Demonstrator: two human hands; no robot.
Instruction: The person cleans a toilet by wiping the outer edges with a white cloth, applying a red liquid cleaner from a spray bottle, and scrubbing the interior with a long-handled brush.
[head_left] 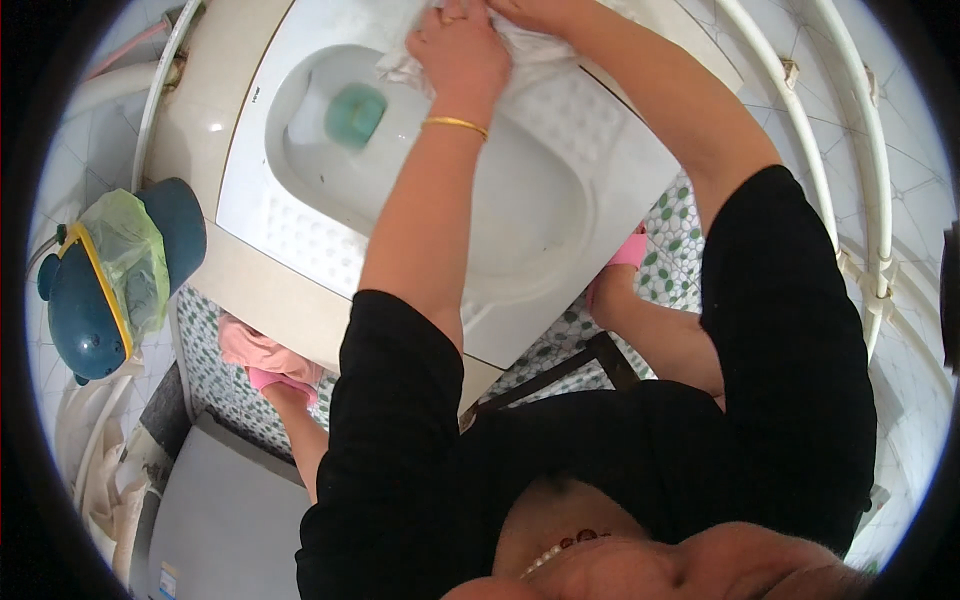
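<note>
A white cloth point(540, 62) lies bunched over the far rim of a white squat toilet point(300, 235). My left hand point(462, 55), below a gold bracelet point(455, 124), presses on the cloth with its fingers bent into the folds. Close beside it, my right hand point(540, 14) grips the cloth too; the top edge of the picture cuts off part of that hand. Inside the bowl, a pool of green water point(356, 115) fills the drain at the far left end. Folds of cloth hang slightly over the bowl's edge.
At the left stands a dark blue bin point(88, 310) with a yellow rim and a green bag liner point(130, 255). White pipes point(800, 130) run along the tiled right wall. A pink cloth point(260, 345) lies by my left foot. A grey lidded box point(225, 510) sits lower left.
</note>
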